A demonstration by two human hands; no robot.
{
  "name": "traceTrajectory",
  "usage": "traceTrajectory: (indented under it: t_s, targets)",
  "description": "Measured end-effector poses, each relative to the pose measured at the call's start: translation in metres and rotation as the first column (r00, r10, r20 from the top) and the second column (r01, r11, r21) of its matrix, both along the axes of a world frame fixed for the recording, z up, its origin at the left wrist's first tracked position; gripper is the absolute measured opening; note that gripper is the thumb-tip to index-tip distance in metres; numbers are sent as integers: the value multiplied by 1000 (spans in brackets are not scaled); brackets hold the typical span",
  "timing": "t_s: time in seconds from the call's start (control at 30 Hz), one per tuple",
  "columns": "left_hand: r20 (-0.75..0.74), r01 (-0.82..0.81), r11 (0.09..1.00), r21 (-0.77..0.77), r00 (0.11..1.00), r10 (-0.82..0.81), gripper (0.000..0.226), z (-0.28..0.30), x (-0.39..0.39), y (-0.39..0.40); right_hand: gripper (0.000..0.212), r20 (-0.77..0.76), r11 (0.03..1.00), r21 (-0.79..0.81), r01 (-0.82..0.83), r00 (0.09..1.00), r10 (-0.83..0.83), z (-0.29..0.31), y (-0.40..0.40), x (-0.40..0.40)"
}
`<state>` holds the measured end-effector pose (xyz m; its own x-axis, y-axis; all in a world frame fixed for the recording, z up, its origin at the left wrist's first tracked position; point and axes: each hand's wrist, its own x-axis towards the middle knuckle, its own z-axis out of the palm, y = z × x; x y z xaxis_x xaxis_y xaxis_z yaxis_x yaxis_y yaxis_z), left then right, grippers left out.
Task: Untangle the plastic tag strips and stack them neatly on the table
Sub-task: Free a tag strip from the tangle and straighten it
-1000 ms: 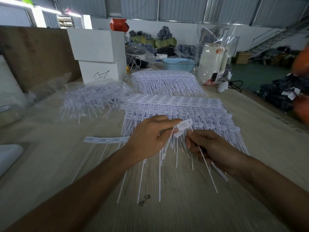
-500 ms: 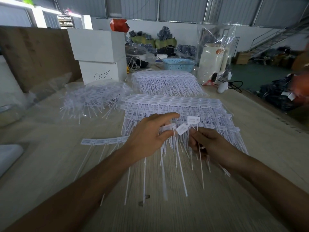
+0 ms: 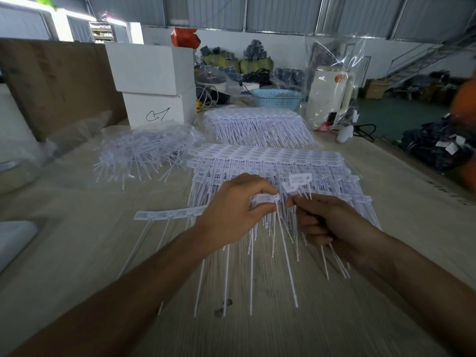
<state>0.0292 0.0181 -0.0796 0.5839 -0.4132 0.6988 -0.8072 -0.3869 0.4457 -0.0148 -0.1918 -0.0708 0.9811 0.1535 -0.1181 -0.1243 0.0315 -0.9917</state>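
Over a wooden table [image 3: 77, 253], from left, a left hand [image 3: 231, 215] pinches a bunch of white tag strips [image 3: 265, 199] while the right hand [image 3: 332, 222] grips several strip stems, both above the neat stack [image 3: 270, 161].

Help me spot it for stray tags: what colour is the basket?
Light blue basket, head view.
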Motion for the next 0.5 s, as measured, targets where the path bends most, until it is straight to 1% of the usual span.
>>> traceTrajectory:
  t_s: [0.13, 0.3, 0.4, 0.5]
  targets:
    - [21, 32, 999, 16, 999, -32, 21, -2, -2, -3, 28, -35, 997, -30, -74, 997, 73, 0, 4, -4]
    - [-11, 103, 994, 41, 995, -102, 20, -7, -4, -8, 34, -46, 993, -52, -108, 993, 106, -1, 8, -6]
    - [-61, 104, 993, 59, 993, -100, 21, -6, -7, -7, 31, -20, 993, -41, -108, 994, 108, -2, 8, -6]
    - [-59, 123, 990, 67, 991, -119, 20, -2, -6, -3, 21, 20, 997, -18, -70, 997, 70, 0, 6, -5]
